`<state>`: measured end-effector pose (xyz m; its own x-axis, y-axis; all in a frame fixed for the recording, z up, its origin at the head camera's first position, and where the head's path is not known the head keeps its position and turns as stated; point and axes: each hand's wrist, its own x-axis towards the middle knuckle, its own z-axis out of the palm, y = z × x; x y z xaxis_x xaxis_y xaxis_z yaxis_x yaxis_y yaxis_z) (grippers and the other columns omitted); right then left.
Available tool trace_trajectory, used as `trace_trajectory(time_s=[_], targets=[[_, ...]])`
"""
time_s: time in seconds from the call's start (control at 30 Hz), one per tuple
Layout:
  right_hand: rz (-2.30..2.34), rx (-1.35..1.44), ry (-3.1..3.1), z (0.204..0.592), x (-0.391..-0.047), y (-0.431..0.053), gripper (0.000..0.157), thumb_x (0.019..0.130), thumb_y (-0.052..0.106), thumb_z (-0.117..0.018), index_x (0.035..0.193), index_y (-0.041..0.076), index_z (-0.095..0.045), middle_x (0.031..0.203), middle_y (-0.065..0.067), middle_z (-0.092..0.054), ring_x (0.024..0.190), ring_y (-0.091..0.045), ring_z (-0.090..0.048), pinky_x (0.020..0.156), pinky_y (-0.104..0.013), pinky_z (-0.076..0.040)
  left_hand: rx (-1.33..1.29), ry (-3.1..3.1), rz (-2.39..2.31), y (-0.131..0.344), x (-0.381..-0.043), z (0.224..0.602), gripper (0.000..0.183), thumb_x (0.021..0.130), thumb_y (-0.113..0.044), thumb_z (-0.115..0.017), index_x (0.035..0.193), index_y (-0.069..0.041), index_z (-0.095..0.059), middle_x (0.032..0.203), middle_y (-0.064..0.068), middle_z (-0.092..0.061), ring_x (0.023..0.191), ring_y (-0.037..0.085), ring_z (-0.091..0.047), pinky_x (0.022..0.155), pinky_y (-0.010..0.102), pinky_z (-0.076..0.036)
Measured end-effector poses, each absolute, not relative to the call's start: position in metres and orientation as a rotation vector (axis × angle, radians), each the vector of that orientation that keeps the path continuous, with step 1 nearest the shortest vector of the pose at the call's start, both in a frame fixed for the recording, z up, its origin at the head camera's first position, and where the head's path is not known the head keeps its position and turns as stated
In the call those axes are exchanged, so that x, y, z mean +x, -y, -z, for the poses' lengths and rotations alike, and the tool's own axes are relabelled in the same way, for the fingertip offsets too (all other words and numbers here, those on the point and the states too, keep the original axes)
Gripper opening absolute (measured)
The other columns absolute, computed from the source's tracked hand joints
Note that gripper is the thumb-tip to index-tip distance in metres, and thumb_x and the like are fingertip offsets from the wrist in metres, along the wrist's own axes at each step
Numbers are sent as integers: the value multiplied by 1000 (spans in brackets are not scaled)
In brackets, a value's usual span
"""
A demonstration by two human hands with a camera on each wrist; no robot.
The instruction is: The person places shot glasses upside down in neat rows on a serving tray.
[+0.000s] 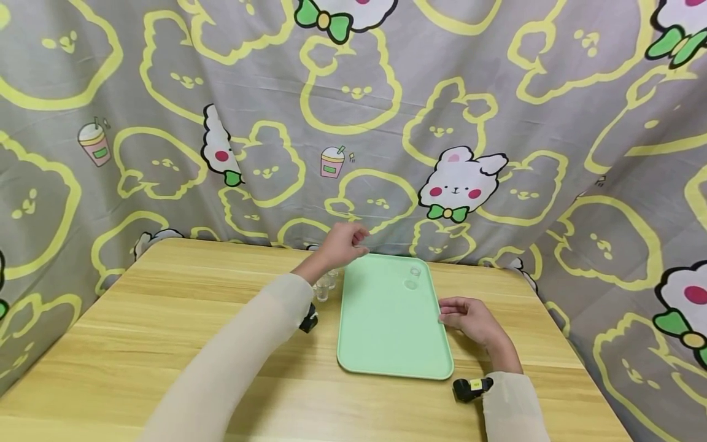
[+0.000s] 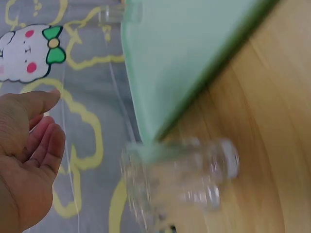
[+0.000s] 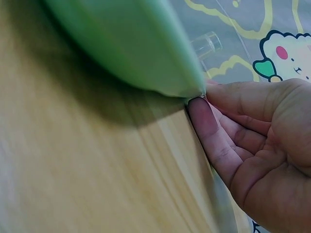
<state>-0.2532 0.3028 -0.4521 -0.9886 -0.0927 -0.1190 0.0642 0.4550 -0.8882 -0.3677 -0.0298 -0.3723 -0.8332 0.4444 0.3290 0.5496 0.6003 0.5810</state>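
Note:
A pale green tray [image 1: 392, 319] lies on the wooden table, with one small clear glass [image 1: 415, 271] standing near its far right corner. At the tray's right edge, my right hand [image 1: 469, 316] pinches the rim; the right wrist view shows the thumb above and the index finger [image 3: 204, 116] below it. Over the far left corner hovers my left hand [image 1: 342, 244], its fingers loosely bent around nothing. Beneath the left forearm, beside the tray's left edge, several clear glasses [image 1: 322, 290] are grouped, partly hidden by the arm. They look blurred in the left wrist view.
A grey curtain [image 1: 375, 153] with yellow cartoon outlines hangs right behind the table's far edge and along both sides. The wooden table [image 1: 166, 319] extends left and right of the tray. Black cameras [image 1: 468, 389] are strapped at the wrists.

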Motion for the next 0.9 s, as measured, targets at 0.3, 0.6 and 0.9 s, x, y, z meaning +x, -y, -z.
trace_trajectory(time_s=[0.3,0.6,0.9], targets=[[1572,-35,-2543,453,-253,-304,40,95,4,-72,131,-10,-62,111,-16,-72,95,-14,-67,77,-25,-57,-794,2682,1038,73,-368,370,28,91,-7,-76,117,1,-70,106,12,-68,97,26,-64,88,38,-54],[1564,-30,-2544,453,-253,-304,40,94,4,-72,130,-10,-62,110,-15,-72,94,-14,-67,77,-25,-56,-790,2685,928,109,-362,377,29,90,-10,-78,116,2,-71,106,14,-70,98,26,-66,88,39,-56],[1563,-34,-2541,453,-254,-304,41,95,5,-72,131,-10,-61,111,-16,-72,95,-15,-67,76,-25,-56,-800,2713,990,138,-353,388,31,89,-5,-78,117,3,-69,109,16,-69,98,29,-66,88,43,-56]])
